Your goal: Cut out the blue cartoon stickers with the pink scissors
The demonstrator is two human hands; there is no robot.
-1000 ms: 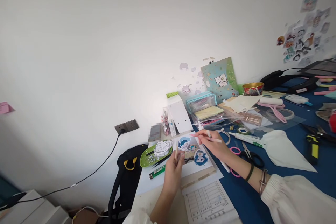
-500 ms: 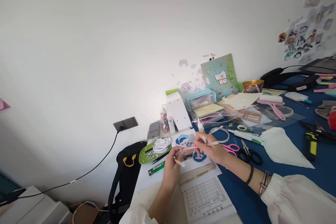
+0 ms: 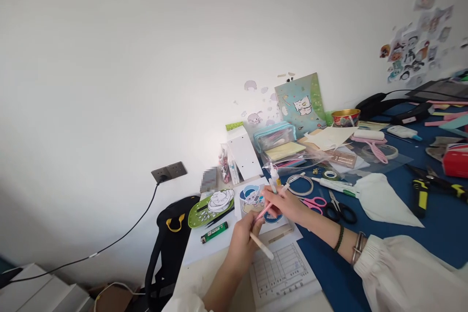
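Note:
My left hand [image 3: 243, 240] is closed around a cream stick with a rounded white end [image 3: 262, 246], which pokes out below the fingers toward the printed form. A slim pink pen [image 3: 267, 208] runs slantwise between both hands. Its lower end meets my left fingertips, and my right hand [image 3: 283, 203] pinches it farther up. A short pale piece [image 3: 272, 185] sticks up from the right fingers; its kind is unclear. Beneath the hands lies a sheet with cartoon figures [image 3: 252, 195], partly covered by them.
Left are a green tray [image 3: 193, 218] with a paper cutout and a green lighter [image 3: 214, 232]. Pink scissors [image 3: 315, 203], black scissors [image 3: 341, 210] and a white cloth [image 3: 385, 200] lie right. The printed form [image 3: 285, 273] is in front; a clear pouch [image 3: 275, 136] stands behind.
The pink pen has swung from nearly level to a steep slant. The cream stick now extends farther out of my left hand. The view has shifted slightly right.

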